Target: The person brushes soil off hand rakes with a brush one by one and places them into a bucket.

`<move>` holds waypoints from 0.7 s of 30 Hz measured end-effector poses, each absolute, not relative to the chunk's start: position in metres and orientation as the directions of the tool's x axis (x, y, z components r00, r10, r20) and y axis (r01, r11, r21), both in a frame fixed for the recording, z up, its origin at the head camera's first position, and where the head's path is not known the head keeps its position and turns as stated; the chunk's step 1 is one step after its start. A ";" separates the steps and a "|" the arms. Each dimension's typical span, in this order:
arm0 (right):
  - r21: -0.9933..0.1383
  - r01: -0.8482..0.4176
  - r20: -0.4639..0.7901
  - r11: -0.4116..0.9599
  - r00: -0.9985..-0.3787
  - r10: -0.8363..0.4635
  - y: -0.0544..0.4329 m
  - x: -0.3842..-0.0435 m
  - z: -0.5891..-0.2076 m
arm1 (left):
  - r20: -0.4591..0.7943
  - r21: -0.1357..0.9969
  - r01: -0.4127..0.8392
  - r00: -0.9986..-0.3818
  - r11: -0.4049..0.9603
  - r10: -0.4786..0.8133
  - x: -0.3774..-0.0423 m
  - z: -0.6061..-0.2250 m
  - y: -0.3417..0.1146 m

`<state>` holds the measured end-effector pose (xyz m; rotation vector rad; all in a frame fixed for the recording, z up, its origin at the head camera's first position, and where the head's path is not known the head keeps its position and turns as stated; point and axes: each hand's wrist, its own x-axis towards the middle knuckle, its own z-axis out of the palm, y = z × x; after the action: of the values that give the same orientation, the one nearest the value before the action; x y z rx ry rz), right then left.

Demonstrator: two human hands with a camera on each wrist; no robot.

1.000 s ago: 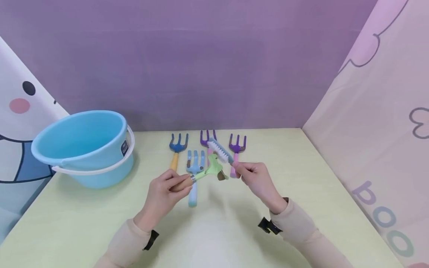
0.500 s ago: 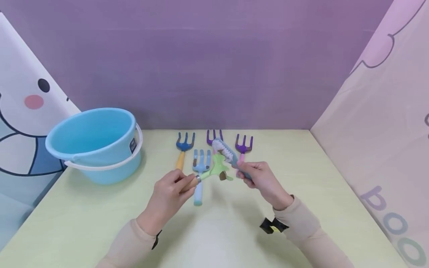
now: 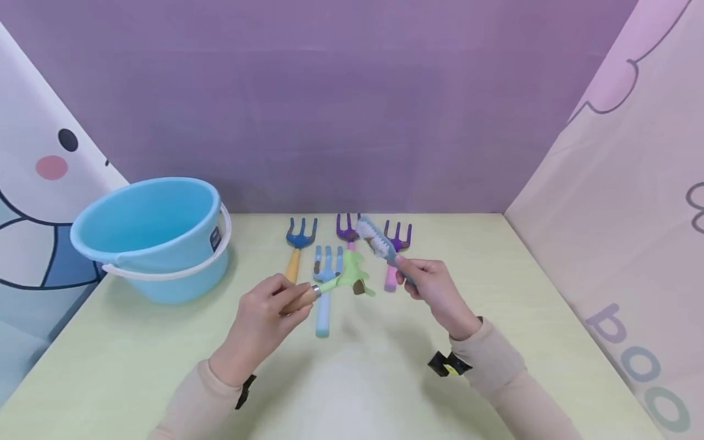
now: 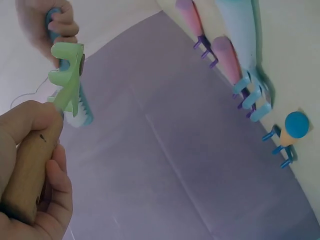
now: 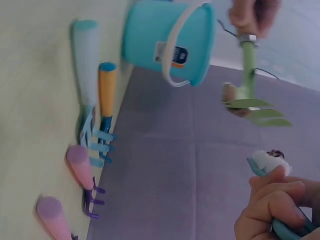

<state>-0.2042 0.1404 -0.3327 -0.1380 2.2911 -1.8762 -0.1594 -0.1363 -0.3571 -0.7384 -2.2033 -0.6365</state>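
Observation:
My left hand grips the wooden handle of a green garden hand fork, held above the table with its tines towards the right. A brown patch marks one of its tines. My right hand holds a blue scrub brush by its handle. The brush's white bristles face the fork, and a gap lies between the two. In the right wrist view a dark brown bit sits on the bristles. The left wrist view shows the fork head in front of the brush.
Behind the hands lie a light blue fork, a blue fork with a yellow handle and two purple forks with pink handles, one at the right. Brown patches show on them. A blue bucket with a white handle stands left. Printed cloth walls enclose the table.
The brush has drawn back a little to the right, away from the green fork. Brown now shows on its bristles, which looked white a second ago. The view has shifted slightly.

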 end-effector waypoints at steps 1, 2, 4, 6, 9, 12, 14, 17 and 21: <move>-0.973 0.016 -0.058 0.232 -0.983 -0.174 0.140 -0.204 -0.334 | 0.756 0.217 0.665 -0.578 0.714 0.308 -0.159 -0.356 -0.137; -0.967 -0.002 -0.043 0.254 -0.985 -0.168 0.139 -0.204 -0.335 | 0.757 0.217 0.662 -0.578 0.717 0.305 -0.158 -0.354 -0.137; -0.955 -0.028 -0.021 0.297 -0.987 -0.159 0.137 -0.202 -0.336 | 0.758 0.216 0.657 -0.579 0.722 0.300 -0.157 -0.353 -0.137; -0.936 -0.051 -0.003 0.349 -0.988 -0.153 0.135 -0.201 -0.337 | 0.756 0.219 0.653 -0.584 0.725 0.297 -0.156 -0.352 -0.138; -0.906 -0.095 0.034 0.412 -0.988 -0.152 0.132 -0.199 -0.339 | 0.753 0.220 0.646 -0.589 0.731 0.294 -0.155 -0.352 -0.138; -0.886 -0.135 0.065 0.444 -0.983 -0.170 0.129 -0.196 -0.338 | 0.758 0.192 0.640 -0.578 0.744 0.302 -0.155 -0.353 -0.139; -0.886 -0.140 0.066 0.442 -0.982 -0.179 0.128 -0.194 -0.337 | 0.764 0.157 0.636 -0.564 0.755 0.315 -0.154 -0.353 -0.140; -0.903 -0.104 0.029 0.416 -0.983 -0.183 0.126 -0.193 -0.336 | 0.761 0.097 0.618 -0.551 0.780 0.342 -0.152 -0.352 -0.140; -0.941 -0.038 -0.034 0.335 -0.978 -0.208 0.127 -0.192 -0.335 | 0.752 0.054 0.587 -0.557 0.808 0.354 -0.150 -0.351 -0.141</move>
<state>-0.1918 0.1265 -0.3355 -0.2271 2.4422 -1.7158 -0.1497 -0.1414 -0.3511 -0.6893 -2.2138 -0.3850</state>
